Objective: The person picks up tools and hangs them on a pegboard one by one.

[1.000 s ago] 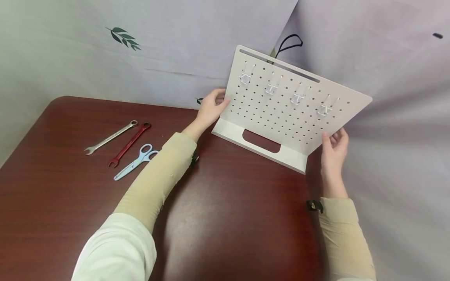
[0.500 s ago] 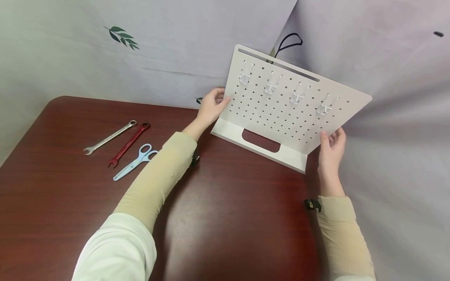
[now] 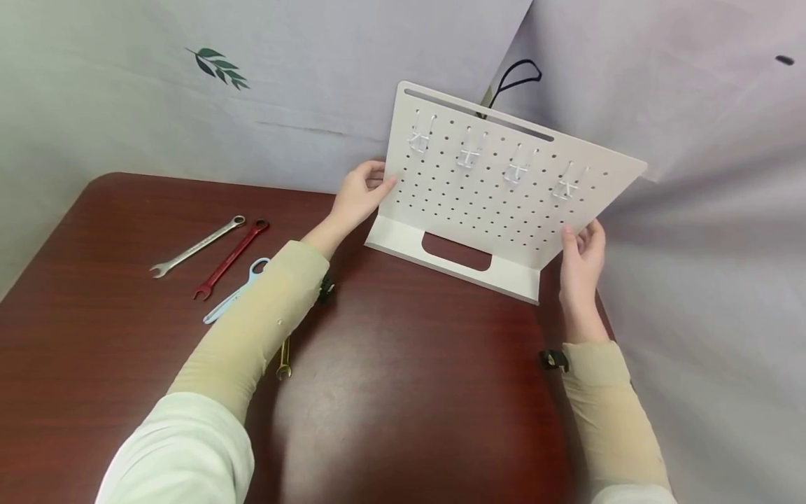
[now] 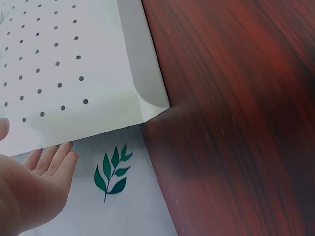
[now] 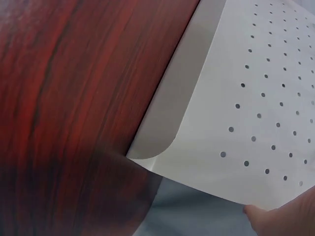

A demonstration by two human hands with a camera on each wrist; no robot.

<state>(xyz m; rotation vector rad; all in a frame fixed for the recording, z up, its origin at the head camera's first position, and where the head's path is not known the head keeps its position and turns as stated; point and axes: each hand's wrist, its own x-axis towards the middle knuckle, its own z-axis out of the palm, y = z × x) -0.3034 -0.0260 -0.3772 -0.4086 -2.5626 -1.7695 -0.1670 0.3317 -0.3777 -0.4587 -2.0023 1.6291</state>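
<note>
A white pegboard [image 3: 434,189] stands upright on its folded base lip [image 3: 513,276] toward the back of the table. Several clear hooks [image 3: 467,155] hang in a row across its upper part. My left hand [image 3: 357,197] grips the board's left side edge, thumb in front and fingers behind. On the opposite edge, my right hand [image 3: 581,269] holds the board, its thumb on the front. The right wrist view shows that thumb [image 5: 290,216] at the perforated panel's edge; in the left wrist view the fingers [image 4: 51,160] reach behind the board.
Left on the brown table [image 3: 409,392] lie a silver wrench [image 3: 198,246], a red wrench [image 3: 231,259] and light-blue scissors [image 3: 229,301], partly under my sleeve. A yellow wrench [image 3: 285,360] peeks out beside that sleeve. Pale cloth [image 3: 315,84] with a black loop [image 3: 519,73] rises behind.
Both hands have shifted the pegboard leftward and slightly back. My left forearm now covers more of the scissors and uncovers the end of the yellow wrench.
</note>
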